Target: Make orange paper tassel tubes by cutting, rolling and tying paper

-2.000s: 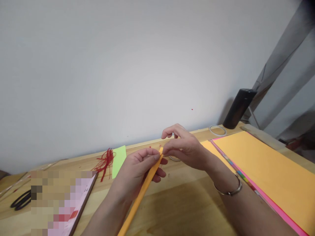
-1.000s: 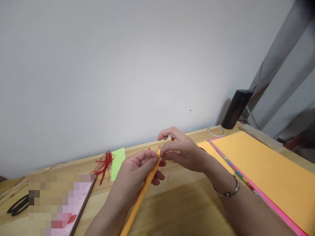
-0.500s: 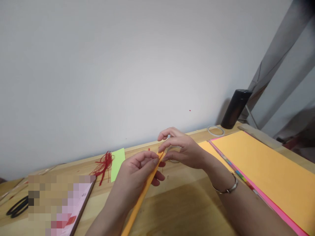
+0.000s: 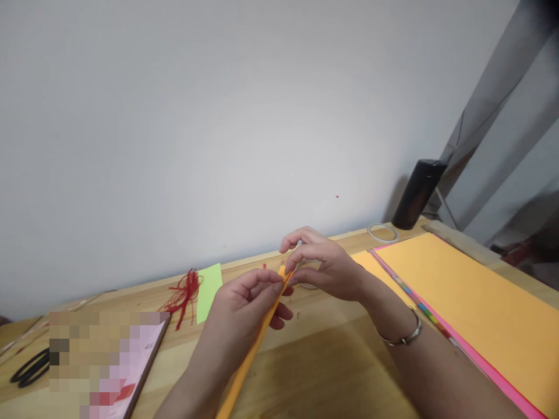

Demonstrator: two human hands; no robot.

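Observation:
A long folded strip of orange paper (image 4: 251,358) runs from the bottom edge up to my hands over the wooden table (image 4: 323,372). My left hand (image 4: 244,317) is closed round the strip near its top, thumb and fingers pinching it. My right hand (image 4: 325,267) pinches the strip's far tip with thumb and forefinger, its other fingers curled above. A metal bangle (image 4: 399,337) sits on my right wrist.
A stack of orange and pink paper sheets (image 4: 471,302) lies at the right. A black cylinder (image 4: 417,195) and a tape ring (image 4: 383,233) stand by the wall. Red threads (image 4: 183,294), a green paper slip (image 4: 208,290), black scissors (image 4: 28,368) and a blurred tablet (image 4: 109,366) lie left.
Both hands stay on the orange strip. My right fingers have shifted slightly at the tip, and the view has drifted a little.

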